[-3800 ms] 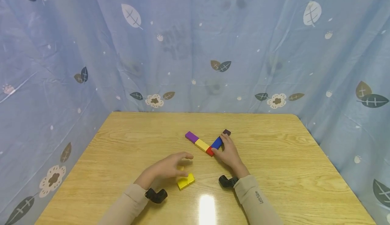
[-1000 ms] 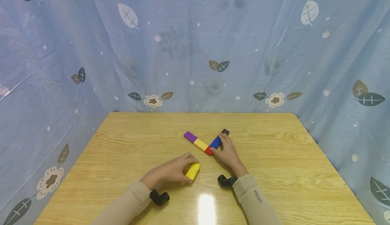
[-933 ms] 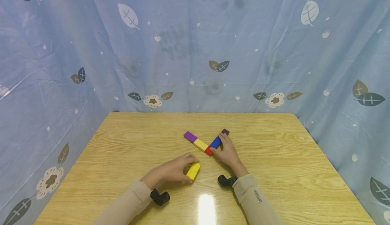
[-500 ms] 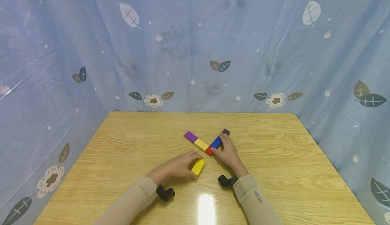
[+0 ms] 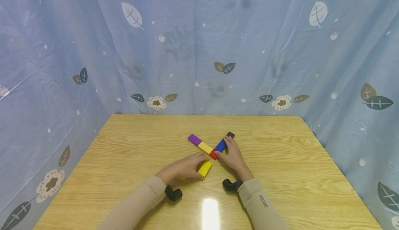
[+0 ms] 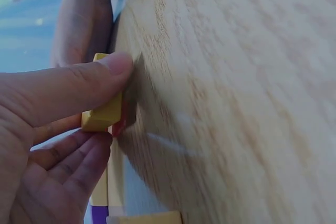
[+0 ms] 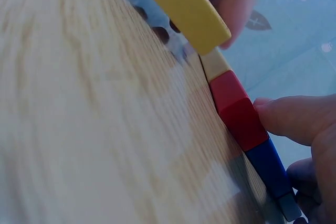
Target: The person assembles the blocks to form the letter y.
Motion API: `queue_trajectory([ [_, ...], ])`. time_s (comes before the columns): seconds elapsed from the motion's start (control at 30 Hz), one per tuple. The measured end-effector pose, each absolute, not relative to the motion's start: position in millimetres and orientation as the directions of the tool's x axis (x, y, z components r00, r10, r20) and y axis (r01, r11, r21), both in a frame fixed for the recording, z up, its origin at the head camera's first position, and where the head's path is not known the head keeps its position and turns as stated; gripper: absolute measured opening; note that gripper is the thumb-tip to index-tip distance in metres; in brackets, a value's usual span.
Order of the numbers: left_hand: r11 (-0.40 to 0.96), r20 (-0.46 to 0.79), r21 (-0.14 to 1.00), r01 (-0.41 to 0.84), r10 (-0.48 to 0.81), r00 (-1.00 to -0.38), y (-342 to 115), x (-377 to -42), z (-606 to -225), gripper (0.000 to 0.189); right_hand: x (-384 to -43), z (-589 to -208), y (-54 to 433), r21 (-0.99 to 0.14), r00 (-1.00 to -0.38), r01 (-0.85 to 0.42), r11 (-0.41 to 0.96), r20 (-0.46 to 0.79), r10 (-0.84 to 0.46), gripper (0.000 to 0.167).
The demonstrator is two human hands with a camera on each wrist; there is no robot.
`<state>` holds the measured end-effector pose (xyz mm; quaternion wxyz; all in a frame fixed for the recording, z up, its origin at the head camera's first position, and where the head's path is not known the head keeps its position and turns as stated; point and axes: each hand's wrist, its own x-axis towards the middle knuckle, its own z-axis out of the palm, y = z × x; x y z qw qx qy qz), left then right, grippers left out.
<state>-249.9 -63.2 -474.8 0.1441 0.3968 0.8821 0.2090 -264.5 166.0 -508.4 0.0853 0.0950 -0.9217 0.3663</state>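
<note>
My left hand (image 5: 187, 167) pinches a bright yellow block (image 5: 204, 169) between thumb and fingers, close in front of a V-shaped row of blocks. In the right wrist view this yellow block (image 7: 184, 11) is tilted, its end near the row. The row's left arm is a purple block (image 5: 194, 140) and a pale yellow block (image 5: 205, 148); a red block (image 5: 213, 154) sits at the corner. A blue block (image 5: 220, 146) and a dark brown block (image 5: 230, 135) form the right arm. My right hand (image 5: 232, 157) rests on the right arm, thumb at the red block (image 7: 240, 116).
Another yellow block (image 6: 149, 217) lies on the wooden table (image 5: 140, 136), mostly hidden beneath my left hand in the head view. A blue patterned curtain (image 5: 199, 50) hangs behind the table and along its sides. Each wrist carries a black camera (image 5: 173, 193).
My left hand first hovered over the yellow pieces, then took one yellow block and moved it forward and right toward the red corner. The right hand has stayed in place on the row.
</note>
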Motion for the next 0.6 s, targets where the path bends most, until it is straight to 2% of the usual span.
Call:
queue_trajectory([
  [0.6,0.576,-0.074,0.531,0.621,0.762,-0.644,-54.1,-258.8,-479.7,0.063,-266.1,-509.2,166.0,-0.652,-0.964,-0.247,0.717,0.242,-0.112,0.076],
])
